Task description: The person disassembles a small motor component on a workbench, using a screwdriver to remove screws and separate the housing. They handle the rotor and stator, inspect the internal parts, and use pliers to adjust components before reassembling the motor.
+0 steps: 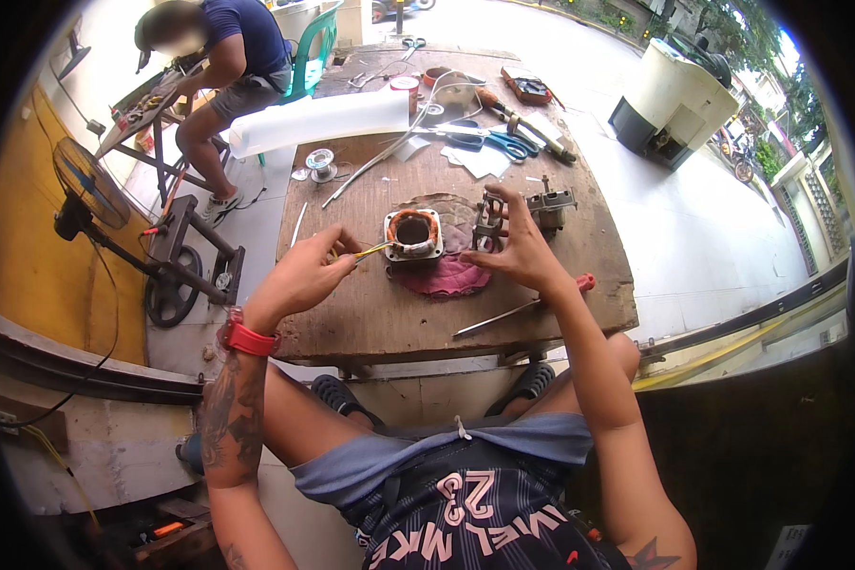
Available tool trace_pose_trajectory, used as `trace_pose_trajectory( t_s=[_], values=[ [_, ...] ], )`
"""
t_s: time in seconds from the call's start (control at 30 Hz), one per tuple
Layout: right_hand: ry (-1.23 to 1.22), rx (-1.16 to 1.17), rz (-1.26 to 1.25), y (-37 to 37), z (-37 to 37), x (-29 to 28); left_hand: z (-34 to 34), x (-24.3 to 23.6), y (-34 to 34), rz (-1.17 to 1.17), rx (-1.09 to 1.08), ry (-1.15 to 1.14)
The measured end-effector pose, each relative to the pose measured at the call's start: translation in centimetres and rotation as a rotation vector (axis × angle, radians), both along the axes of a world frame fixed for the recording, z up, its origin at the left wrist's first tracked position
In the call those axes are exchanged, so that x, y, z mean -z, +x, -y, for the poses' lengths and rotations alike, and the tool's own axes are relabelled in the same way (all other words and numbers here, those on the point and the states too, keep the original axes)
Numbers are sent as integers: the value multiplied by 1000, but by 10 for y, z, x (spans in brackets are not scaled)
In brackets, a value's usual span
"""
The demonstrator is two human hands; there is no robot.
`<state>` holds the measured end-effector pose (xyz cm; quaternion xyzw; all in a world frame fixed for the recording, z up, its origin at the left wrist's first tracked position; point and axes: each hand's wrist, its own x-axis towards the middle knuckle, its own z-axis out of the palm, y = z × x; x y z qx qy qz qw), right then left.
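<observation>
A motor stator (431, 251) with copper windings around its dark bore stands on a round cloth (451, 277), pink and brown, on the wooden table. Thin coloured lead wires (372, 250) run from its left side into my left hand (315, 261), whose fingers are pinched around them. To the right of the stator, my right hand (524, 249) grips a grey metal motor end bracket (487, 224) between thumb and fingers. Another metal motor part (552, 205) with an upright shaft sits just beyond that hand. Below my right wrist lies a red-handled screwdriver (513, 314).
Farther back on the table are a solder spool (321, 164), a white roll (323, 123), blue-handled scissors (508, 144), a soldering iron (532, 130) and a multimeter (526, 85). A standing fan (90, 185) is at left; another person (237, 57) works beyond it.
</observation>
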<state>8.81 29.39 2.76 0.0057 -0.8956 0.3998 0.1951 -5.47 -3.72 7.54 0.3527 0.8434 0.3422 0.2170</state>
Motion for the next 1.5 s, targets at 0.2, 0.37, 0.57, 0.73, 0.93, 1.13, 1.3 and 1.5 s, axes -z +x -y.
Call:
trace_pose_trajectory(
  t_s=[0.2, 0.37, 0.57, 0.73, 0.93, 1.13, 1.3, 1.5],
  values=[
    [128, 37, -47, -1, 5, 6, 31, -6, -11, 184, 50, -75],
    [66, 44, -9, 1, 4, 2, 42, -12, -23, 50, 34, -129],
    [154, 64, -83, 4, 11, -13, 31, 1, -6, -559, -74, -192],
    [331, -15, -192, 1, 24, -47, 6, 15, 10, -1030, -305, -234],
    [418, -140, -174, -14, 50, -67, -8, 33, 17, -837, -468, 91],
    [384, -246, -106, -33, 61, -72, -26, 54, 24, -42, -511, 559],
    [410, -293, -119, -40, 74, -73, -20, 54, 29, 190, -540, 616],
    [454, -329, -125, -43, 86, -73, -16, 60, 34, 370, -360, 591]
  ],
)
